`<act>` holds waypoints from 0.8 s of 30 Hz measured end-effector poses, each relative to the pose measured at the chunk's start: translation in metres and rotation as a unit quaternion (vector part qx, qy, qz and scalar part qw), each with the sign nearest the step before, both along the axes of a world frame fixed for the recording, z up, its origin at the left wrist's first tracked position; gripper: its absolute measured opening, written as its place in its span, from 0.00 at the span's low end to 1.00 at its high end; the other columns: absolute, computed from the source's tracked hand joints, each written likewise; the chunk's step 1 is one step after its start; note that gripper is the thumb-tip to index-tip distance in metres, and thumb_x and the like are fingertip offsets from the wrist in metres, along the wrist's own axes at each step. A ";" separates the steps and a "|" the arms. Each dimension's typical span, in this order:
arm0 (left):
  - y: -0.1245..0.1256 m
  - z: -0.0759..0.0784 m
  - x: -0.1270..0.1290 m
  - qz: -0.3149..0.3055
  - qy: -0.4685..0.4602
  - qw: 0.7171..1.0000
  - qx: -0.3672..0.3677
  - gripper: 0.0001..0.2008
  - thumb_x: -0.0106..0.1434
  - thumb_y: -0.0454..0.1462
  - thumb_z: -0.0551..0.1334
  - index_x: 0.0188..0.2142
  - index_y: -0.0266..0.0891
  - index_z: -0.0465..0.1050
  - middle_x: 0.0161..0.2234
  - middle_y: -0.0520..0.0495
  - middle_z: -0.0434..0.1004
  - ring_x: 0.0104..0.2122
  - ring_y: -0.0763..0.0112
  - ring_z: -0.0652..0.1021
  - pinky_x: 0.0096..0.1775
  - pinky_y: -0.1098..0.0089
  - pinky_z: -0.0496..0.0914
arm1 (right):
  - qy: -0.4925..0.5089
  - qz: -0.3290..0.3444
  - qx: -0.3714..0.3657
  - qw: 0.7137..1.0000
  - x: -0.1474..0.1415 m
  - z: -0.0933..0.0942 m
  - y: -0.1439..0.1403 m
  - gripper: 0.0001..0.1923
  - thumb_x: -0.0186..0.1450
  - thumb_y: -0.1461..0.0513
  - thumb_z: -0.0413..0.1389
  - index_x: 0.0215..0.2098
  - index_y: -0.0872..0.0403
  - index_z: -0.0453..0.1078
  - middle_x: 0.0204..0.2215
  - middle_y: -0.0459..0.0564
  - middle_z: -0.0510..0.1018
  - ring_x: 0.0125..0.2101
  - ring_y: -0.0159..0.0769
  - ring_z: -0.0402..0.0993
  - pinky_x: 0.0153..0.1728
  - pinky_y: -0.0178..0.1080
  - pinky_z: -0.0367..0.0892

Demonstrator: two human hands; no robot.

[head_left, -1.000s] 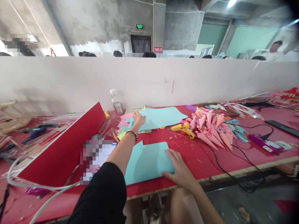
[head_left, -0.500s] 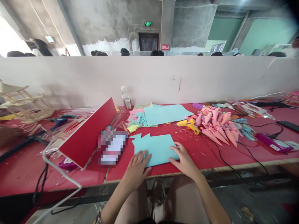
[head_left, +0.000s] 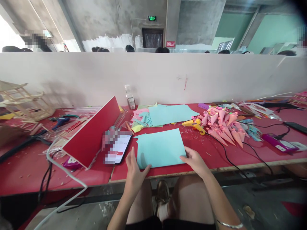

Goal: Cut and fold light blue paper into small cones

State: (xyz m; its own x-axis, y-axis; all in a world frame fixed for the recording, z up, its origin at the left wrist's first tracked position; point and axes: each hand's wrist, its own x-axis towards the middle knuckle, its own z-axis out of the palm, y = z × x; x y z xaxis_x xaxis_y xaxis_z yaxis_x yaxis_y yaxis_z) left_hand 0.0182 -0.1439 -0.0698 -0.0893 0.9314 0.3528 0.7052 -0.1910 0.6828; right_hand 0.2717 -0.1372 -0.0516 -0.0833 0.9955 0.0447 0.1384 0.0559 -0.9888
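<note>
A light blue sheet of paper (head_left: 161, 148) lies near the front edge of the red table, tilted slightly. At its left edge is my left hand (head_left: 136, 167), thumb and fingers spread apart, the thumb tip by the paper's front edge. My right hand (head_left: 194, 160) pinches the right front corner, thumb on top and fingertips at the side edge. Small blue paper points stick out at the sheet's back left. Further back rests a larger blue sheet (head_left: 172, 114), with a yellow glue gun (head_left: 194, 125) to its right.
Pink paper cones (head_left: 222, 123) are heaped at the right, near black cables and a purple power bank (head_left: 279, 143). On the left are a phone (head_left: 119, 148), a slanted red board (head_left: 92, 134) and a white cable (head_left: 68, 172). A small bottle (head_left: 130, 99) stands by the white partition (head_left: 153, 80).
My left hand has slid off the sheet's top to its left edge, its fingers now spread. My right hand has shifted to the right corner. The sheet looks more squarely spread.
</note>
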 end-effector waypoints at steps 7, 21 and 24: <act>-0.005 0.020 -0.018 -0.256 -0.024 0.962 -0.088 0.21 0.57 0.36 0.56 0.52 0.43 0.63 0.43 0.43 0.73 0.42 0.64 0.73 0.44 0.65 0.68 | -0.089 0.049 0.074 0.992 0.024 0.008 -0.017 0.17 0.55 0.49 0.53 0.29 0.53 0.74 0.44 0.53 0.73 0.46 0.44 0.67 0.48 0.45 0.60; 0.004 0.012 -0.017 -0.146 0.083 0.983 -0.069 0.13 0.61 0.42 0.53 0.30 0.39 0.74 0.35 0.45 0.74 0.33 0.67 0.75 0.35 0.70 0.68 | -0.302 -0.061 0.047 0.950 0.020 -0.002 0.000 0.16 0.60 0.52 0.48 0.30 0.55 0.70 0.28 0.52 0.77 0.31 0.39 0.72 0.34 0.38 0.65; 0.005 0.010 -0.014 -0.087 0.137 0.985 -0.063 0.14 0.60 0.42 0.53 0.22 0.38 0.69 0.29 0.48 0.71 0.25 0.72 0.72 0.28 0.72 0.65 | -0.368 -0.121 0.053 0.920 0.010 -0.009 0.006 0.15 0.60 0.52 0.48 0.25 0.55 0.65 0.19 0.48 0.72 0.22 0.34 0.68 0.24 0.33 0.61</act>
State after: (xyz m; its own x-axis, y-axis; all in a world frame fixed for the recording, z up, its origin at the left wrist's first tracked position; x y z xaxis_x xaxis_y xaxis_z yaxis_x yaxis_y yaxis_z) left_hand 0.0044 -0.1389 -0.0600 0.1584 0.9620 0.2223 0.8299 -0.2517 0.4979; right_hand 0.2813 -0.1309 -0.0611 0.0935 0.9821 0.1633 0.7898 0.0266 -0.6128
